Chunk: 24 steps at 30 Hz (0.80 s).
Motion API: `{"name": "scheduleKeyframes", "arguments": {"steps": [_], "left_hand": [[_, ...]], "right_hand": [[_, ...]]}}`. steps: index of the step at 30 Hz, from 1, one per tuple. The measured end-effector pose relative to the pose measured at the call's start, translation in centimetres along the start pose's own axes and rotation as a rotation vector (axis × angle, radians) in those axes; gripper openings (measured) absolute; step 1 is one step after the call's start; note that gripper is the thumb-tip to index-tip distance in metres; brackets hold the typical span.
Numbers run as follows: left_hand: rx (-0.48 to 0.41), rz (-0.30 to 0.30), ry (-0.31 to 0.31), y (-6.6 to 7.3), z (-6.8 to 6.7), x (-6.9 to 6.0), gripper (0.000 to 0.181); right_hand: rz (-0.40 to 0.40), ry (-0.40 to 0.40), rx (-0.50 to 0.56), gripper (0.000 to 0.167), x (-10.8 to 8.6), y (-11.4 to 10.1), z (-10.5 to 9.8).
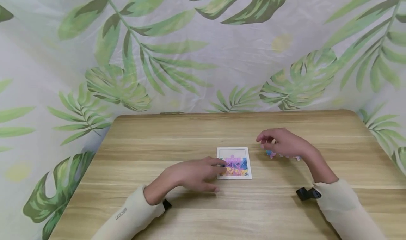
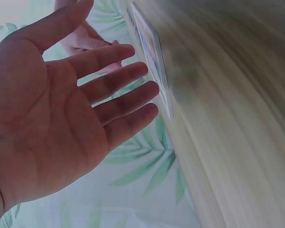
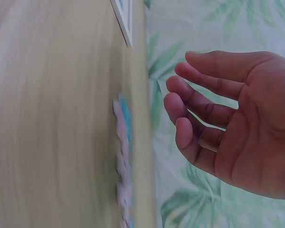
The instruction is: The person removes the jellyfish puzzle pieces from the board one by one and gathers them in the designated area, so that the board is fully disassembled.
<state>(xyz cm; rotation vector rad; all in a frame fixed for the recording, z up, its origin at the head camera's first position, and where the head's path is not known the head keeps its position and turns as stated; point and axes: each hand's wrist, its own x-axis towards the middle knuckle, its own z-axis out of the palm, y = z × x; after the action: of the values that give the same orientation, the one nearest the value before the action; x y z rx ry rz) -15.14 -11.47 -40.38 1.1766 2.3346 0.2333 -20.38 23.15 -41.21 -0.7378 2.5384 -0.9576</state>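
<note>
A white-framed jigsaw puzzle [image 1: 250,162] lies flat on the table, its lower part filled with pink, blue and yellow pieces and its top a plain pale area. Over its left edge reaches my left hand [image 1: 196,174], fingers extended; the left wrist view shows a bare palm [image 2: 52,114] with spread fingers. To the right of the frame, my right hand [image 1: 285,143] hovers above several loose puzzle pieces [image 1: 271,154], partly hiding them. In the right wrist view its fingers bend loosely with nothing between them, and the pieces [image 3: 123,175] lie on the table apart from the hand.
The wooden table [image 1: 158,137] has its far edge against a leaf-patterned curtain [image 1: 241,63]. Black wrist straps [image 1: 308,194] show at both cuffs.
</note>
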Motion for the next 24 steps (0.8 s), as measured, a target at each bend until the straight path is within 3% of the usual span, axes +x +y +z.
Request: {"name": "scheduleKeyframes", "arguments": {"steps": [11,24], "left_hand": [[-0.036,-0.031,0.042,-1.1,0.7,-1.8,0.056],[-0.002,0.021,0.044,-0.9,1.5,-2.2,0.057]], "right_hand": [[-0.074,-0.049,-0.058,0.021,3.8,-2.1,3.6],[-0.106,-0.112,-0.039,0.029,6.2,-5.2,5.9]]}}
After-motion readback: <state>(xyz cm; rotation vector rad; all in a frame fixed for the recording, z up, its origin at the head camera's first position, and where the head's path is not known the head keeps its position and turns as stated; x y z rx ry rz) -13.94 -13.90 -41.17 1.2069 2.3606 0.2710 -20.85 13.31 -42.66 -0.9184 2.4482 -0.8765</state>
